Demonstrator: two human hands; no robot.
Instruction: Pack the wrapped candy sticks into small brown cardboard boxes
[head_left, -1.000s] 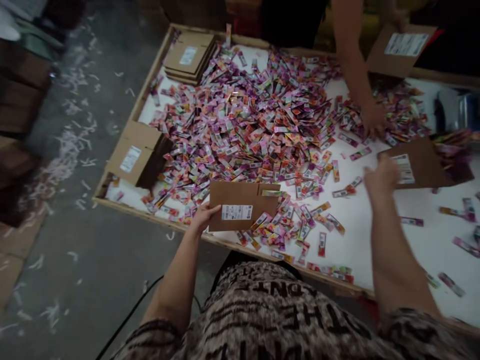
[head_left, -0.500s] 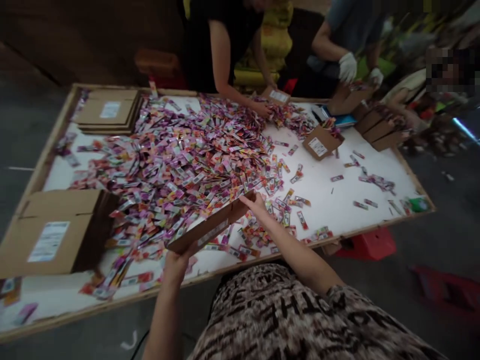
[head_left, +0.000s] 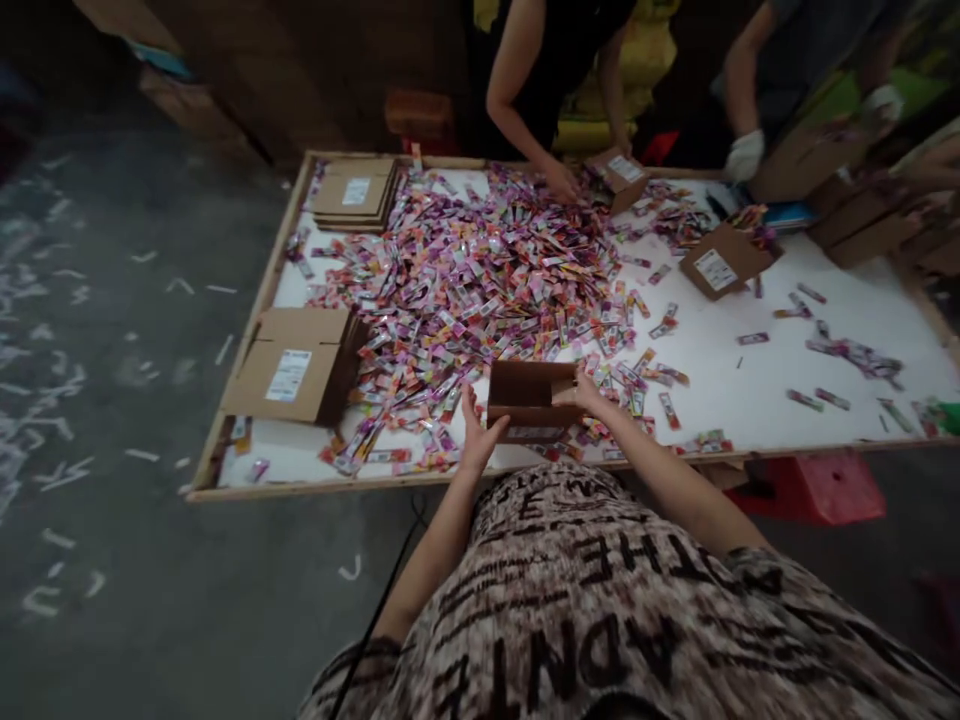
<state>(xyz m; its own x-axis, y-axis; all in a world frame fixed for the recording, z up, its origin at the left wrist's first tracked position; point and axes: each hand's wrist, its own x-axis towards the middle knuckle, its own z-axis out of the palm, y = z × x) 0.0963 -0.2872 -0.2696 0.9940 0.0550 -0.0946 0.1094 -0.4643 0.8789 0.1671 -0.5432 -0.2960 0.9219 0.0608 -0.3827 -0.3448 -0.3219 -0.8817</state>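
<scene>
I hold a small brown cardboard box between both hands at the near edge of the table, its open top facing me. My left hand grips its left side and my right hand grips its right side. Just beyond the box spreads a large heap of pink and purple sachets over the white tabletop. Loose sachets lie scattered around the box.
Flat cardboard boxes are stacked at the table's near left and far left. Across the table, two other people handle boxes and sachets; another open box stands on the right. A red stool sits under the table's right side.
The flat cardboard that my left hand held has been opened into a box, and my right hand has come to grip its right side. The view has swung and pulled back.
</scene>
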